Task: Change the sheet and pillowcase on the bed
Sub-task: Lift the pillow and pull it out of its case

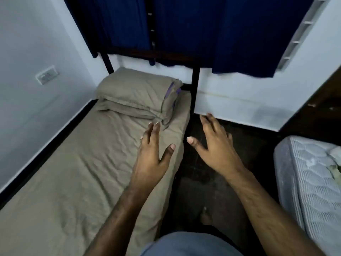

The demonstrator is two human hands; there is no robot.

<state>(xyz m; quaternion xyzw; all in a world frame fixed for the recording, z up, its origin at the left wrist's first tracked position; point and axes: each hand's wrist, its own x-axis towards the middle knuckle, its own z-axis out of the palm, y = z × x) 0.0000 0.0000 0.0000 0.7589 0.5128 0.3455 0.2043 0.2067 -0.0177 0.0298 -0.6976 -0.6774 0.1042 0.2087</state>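
Khaki sheet (73,172) running lengthwise toward pillow (136,93) at far end, both hands' fingers (153,130) spread, grasping nothing

Dark blue curtains (203,28) hang ahead of me from above, their hems ending over a black metal frame post (195,89). White walls (27,43) meet in the corner to my left, and a white switch plate (47,74) is set into the left wall. A dark floor (212,182) runs beneath me. At my right lies a bare quilted mattress (311,174), pale with a stitched pattern, with something light and crumpled on its top edge. A white ladder-like rail (302,32) slants across the upper right.
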